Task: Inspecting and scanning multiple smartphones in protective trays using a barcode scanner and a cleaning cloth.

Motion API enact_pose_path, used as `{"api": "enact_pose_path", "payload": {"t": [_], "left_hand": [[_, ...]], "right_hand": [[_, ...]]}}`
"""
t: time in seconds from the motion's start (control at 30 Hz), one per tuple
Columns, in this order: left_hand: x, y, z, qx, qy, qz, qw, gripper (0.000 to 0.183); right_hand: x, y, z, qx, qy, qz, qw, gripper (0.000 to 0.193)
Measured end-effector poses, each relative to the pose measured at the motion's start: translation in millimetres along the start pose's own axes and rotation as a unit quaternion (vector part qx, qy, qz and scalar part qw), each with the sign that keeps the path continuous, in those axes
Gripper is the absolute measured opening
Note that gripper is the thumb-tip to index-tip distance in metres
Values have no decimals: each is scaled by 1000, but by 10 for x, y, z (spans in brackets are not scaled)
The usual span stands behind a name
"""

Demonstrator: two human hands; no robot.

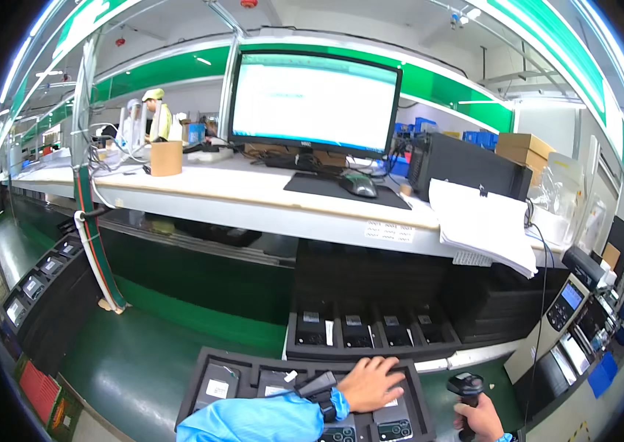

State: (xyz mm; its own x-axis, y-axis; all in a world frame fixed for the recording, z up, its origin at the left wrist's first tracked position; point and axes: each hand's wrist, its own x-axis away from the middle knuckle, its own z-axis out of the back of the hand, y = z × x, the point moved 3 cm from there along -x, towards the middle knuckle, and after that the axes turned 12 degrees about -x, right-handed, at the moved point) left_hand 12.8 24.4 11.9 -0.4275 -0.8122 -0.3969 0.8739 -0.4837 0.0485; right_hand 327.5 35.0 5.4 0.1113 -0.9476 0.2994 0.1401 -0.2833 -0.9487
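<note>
My left hand (pixel 372 384) lies palm down over the right part of a black foam tray (pixel 421 404), fingers spread and pointing right. Dark phones sit in the tray's compartments; one phone (pixel 394 429) with a camera cluster shows just below that hand, and another phone (pixel 217 384) with a white label lies at the left. My blue sleeve and a black wrist strap cover part of the tray. Right of the tray, my right hand (pixel 484 418) is wrapped round the handle of a black handheld barcode scanner (pixel 466 383), held upright.
Behind the tray, a second foam tray (pixel 371 352) holds more phones. Above it runs a white workbench (pixel 201 193) with a monitor (pixel 313 103), a mouse (pixel 358 186) and hanging papers (pixel 480 225). A grey machine (pixel 547 331) stands at right. A dark cable hangs near it.
</note>
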Motion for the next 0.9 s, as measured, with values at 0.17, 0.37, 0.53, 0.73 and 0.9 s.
{"api": "enact_pose_path", "payload": {"t": [0.17,0.37,0.53,0.73,0.9], "left_hand": [[357,17,72,19,-11,-6,1000,49],[185,0,27,23,-15,-1,1000,47],[163,-15,29,37,-7,3,999,46],[130,17,22,45,-9,20,999,48],[145,28,119,92,18,24,995,49]], "right_hand": [[-178,517,79,95,146,143,974,27],[-625,642,203,212,172,189,943,29],[-658,581,107,206,199,174,942,20],[-667,600,125,174,197,165,951,22],[-729,664,251,285,179,145,931,41]]}}
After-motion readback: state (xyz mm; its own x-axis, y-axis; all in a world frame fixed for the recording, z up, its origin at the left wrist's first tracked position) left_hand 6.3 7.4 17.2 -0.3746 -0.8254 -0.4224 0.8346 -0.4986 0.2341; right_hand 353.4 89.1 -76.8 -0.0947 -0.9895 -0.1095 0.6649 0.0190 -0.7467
